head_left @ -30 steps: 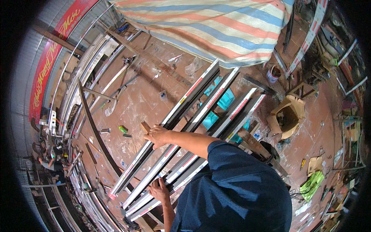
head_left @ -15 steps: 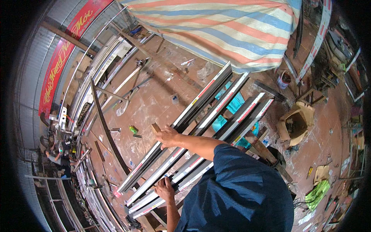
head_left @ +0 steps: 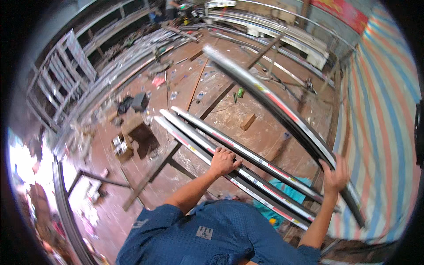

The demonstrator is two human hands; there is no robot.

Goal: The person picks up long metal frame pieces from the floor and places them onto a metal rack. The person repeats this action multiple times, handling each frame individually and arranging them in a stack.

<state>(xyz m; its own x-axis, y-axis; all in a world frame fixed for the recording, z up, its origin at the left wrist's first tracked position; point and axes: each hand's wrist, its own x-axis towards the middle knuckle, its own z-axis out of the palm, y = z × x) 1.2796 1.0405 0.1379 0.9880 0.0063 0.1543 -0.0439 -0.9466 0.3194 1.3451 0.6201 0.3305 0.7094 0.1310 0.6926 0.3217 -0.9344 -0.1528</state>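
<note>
Three long metal profiles [head_left: 265,185], silver and black with strips of printed tape, lie side by side in front of me. My left hand [head_left: 224,161] is closed over the middle of this group, with the fingers curled over an edge. To the right, a fourth metal profile [head_left: 289,112] stands apart from them and slants, its far end blurred. My right hand [head_left: 336,174] grips it near its closer end, the thumb on the inner side. Under the near ends of the group shows turquoise sheeting [head_left: 289,187].
Dark bars [head_left: 165,161] run beneath the profiles. A wooden block [head_left: 248,122] lies beyond them on the littered floor. An opened cardboard box [head_left: 121,148] stands at left. A striped tarp [head_left: 382,132] hangs close on the right. Metal stock [head_left: 269,26] is stacked at the back.
The view has swung to the left. One profile, formerly lying beside the others, is now apart from them in my right hand. My left hand has moved onto the remaining profiles.
</note>
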